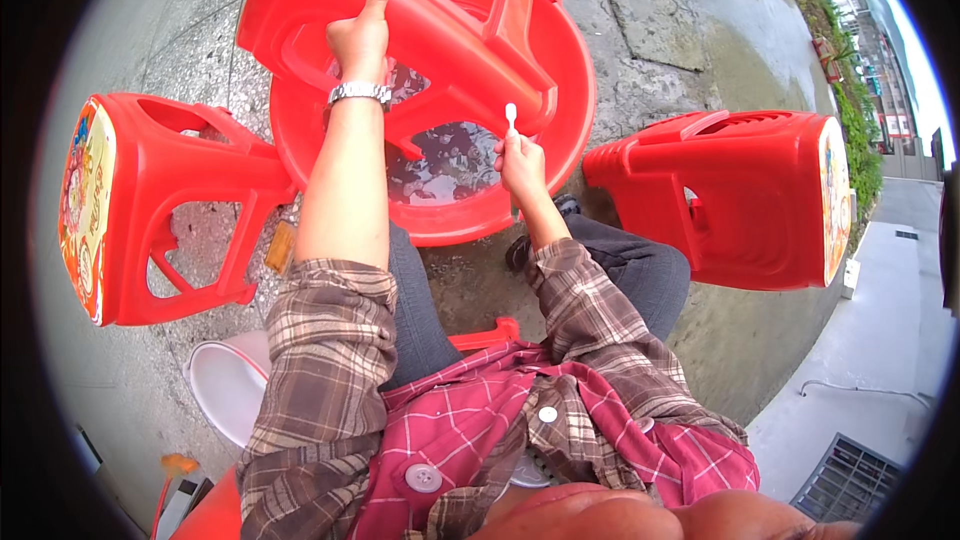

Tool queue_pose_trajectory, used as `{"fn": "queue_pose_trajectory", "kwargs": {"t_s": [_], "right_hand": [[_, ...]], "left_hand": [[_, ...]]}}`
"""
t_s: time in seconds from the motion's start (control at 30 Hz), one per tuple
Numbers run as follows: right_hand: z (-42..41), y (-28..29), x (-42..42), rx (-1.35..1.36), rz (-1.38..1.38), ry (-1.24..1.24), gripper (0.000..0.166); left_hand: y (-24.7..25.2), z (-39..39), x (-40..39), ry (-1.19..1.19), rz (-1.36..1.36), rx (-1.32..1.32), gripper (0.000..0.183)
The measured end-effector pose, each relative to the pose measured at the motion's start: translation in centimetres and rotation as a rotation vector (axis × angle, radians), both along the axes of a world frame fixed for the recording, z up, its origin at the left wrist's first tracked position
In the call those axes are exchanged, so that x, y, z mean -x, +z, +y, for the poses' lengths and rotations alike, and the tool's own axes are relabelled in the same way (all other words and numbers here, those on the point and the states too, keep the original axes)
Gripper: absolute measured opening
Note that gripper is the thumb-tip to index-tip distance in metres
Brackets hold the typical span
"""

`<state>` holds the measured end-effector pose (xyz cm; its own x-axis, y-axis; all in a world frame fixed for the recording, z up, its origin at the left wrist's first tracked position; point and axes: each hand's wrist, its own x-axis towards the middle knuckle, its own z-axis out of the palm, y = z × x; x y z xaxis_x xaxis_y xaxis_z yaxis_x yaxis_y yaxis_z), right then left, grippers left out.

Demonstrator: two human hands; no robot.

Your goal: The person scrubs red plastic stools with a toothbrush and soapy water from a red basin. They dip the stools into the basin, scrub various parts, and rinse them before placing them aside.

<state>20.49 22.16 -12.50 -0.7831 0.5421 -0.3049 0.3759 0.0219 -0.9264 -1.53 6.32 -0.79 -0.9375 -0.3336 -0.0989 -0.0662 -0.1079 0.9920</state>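
My left hand (358, 43), with a metal-banded watch on its wrist, grips the side of a red plastic stool (442, 30). The stool lies tilted across a large round red plastic basin (581, 105). Dark, reflective water (446, 165) shows in the bottom of the basin. In my right hand (521, 163) is a small white toothbrush (511, 116), its head pointing up. The brush is close to one end of the tilted stool; whether its head touches the plastic I cannot tell. My fingers hide most of the handle.
A red stool with a printed seat (180, 210) stands left of the basin, another (720, 199) right. A yellowish block (280, 247) and a white bucket (225, 390) sit on the left. A rough concrete slab (652, 22) lies beyond; a wall (877, 337) borders the right.
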Motion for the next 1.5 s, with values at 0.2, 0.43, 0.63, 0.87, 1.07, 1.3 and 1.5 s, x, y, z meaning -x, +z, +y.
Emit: {"fn": "queue_pose_trajectory", "kwargs": {"t_s": [0.2,0.43,0.63,0.87,1.07,1.3,1.5], "right_hand": [[1.7,-9.0,-0.5,-0.303,-0.057,-0.062,0.044],[0.0,-1.1,-2.6,0.376,-0.412,-0.042,0.04],[0.9,1.4,-3.8,0.117,-0.262,0.019,0.039],[7.9,1.7,1.1,-0.216,-0.159,0.138,0.044],[7.9,4.7,3.2,-0.031,-0.478,0.318,0.049],[7.4,3.3,1.5,0.155,-0.618,0.264,0.042],[2.6,1.4,-5.2,0.506,-0.649,0.315,0.037]], "left_hand": [[1.3,1.1,-0.9,-0.019,-0.072,0.008,0.066],[-0.7,1.1,-0.1,-0.023,0.007,0.021,0.065],[-1.7,0.7,0.8,-0.079,-0.046,-0.071,0.056],[-0.1,-0.5,0.7,-0.151,-0.064,-0.104,0.049],[-0.5,-1.1,0.6,-0.184,-0.071,-0.175,0.048],[-1.4,-0.2,0.8,-0.166,-0.062,-0.065,0.052],[-2.1,0.4,0.9,-0.179,-0.059,0.019,0.053]]}}
